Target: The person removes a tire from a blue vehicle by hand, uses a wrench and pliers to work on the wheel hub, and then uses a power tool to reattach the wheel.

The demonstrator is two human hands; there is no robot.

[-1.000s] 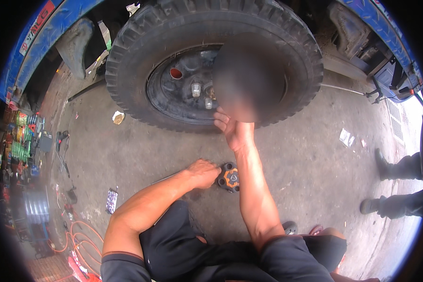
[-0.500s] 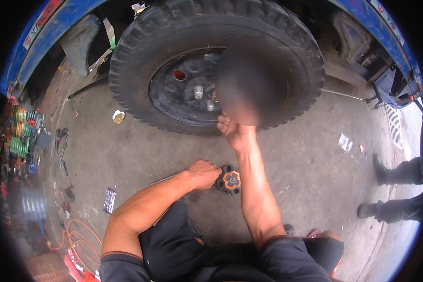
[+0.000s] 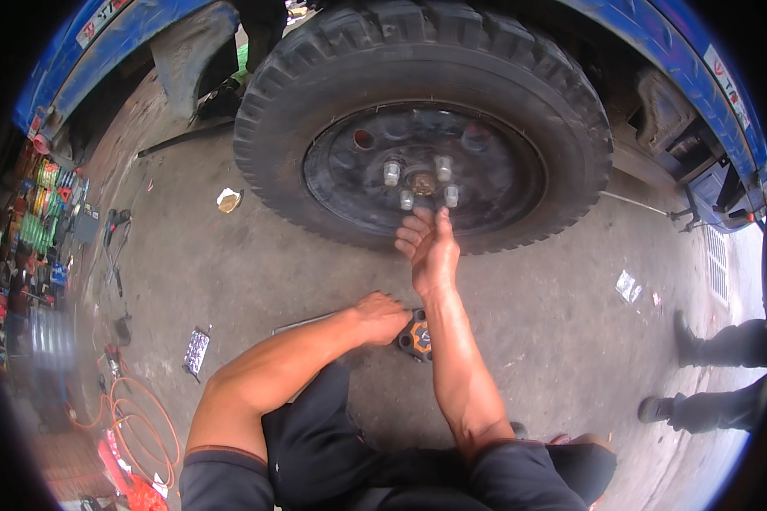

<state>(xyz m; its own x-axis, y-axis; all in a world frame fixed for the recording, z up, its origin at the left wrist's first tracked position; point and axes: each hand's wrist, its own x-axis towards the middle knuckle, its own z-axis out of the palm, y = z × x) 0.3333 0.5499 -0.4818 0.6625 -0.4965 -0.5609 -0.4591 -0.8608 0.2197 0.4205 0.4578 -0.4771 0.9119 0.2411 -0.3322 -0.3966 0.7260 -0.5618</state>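
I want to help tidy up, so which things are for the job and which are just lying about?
Seem part of the job:
the wheel
its silver nuts, close to the right hand
the black-and-orange cap, by the left hand

Seem just lying about:
the crumpled scrap
the whitish wrapper

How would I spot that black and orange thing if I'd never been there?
Find the big black tire, then come straight down to the grey floor. Look beside the person's left hand, where the right forearm partly covers a chunky black cap. Its bright orange patch sets it apart from the plain silver nuts on the wheel.
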